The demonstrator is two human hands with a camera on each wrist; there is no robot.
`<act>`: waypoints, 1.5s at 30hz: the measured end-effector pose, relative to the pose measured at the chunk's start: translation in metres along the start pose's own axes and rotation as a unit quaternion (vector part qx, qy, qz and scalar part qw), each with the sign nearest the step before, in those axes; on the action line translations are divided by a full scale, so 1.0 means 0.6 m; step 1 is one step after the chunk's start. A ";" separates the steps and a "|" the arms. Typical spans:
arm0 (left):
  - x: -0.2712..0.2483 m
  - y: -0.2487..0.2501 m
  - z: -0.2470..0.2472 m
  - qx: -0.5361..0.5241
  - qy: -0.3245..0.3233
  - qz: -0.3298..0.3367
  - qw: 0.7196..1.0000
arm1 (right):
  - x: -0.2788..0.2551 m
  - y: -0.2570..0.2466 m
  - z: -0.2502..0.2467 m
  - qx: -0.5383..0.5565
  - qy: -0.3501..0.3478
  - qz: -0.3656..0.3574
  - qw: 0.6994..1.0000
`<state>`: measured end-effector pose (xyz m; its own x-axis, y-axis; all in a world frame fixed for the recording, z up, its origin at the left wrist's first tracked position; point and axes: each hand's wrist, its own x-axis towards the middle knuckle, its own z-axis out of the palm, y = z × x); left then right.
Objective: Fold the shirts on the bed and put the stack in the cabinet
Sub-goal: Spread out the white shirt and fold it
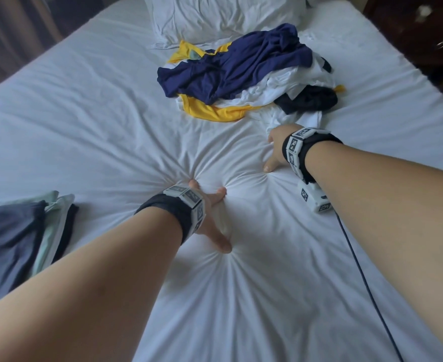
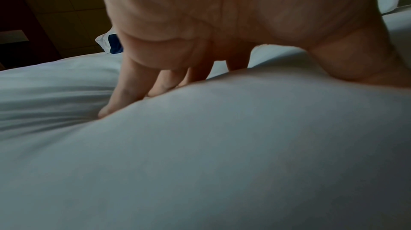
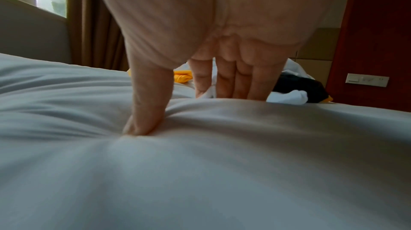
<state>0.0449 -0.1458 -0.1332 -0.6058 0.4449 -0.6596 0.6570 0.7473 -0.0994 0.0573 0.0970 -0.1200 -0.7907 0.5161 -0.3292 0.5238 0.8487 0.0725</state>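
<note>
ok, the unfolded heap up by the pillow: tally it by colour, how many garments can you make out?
navy shirt: 1
yellow shirt: at least 1
white shirt: at least 1
black garment: 1
Total: at least 4; the overlaps hide whether there are more.

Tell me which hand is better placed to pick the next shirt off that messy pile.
Right. The right hand presses the sheet just short of the unfolded pile, its fingers by the white edge. The left hand sits farther back, nearer the folded stack.
</note>
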 end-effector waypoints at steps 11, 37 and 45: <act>-0.010 0.007 -0.001 0.012 0.016 -0.009 1.000 | -0.130 -0.004 0.062 0.039 -0.078 -0.047 0.995; 0.007 0.001 0.008 0.010 -0.002 -0.003 1.000 | -0.114 -0.029 0.019 -0.027 0.012 -0.038 0.999; -0.089 0.019 0.045 -0.065 0.126 -0.039 0.989 | -0.327 -0.018 0.024 0.049 -0.098 -0.055 0.992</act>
<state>0.0970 -0.1743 -0.1193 -0.7553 0.4809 -0.4452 0.5512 0.8337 -0.0347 0.2113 -0.0147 -0.0696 -0.7730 0.3796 -0.5083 0.4730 0.8788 -0.0631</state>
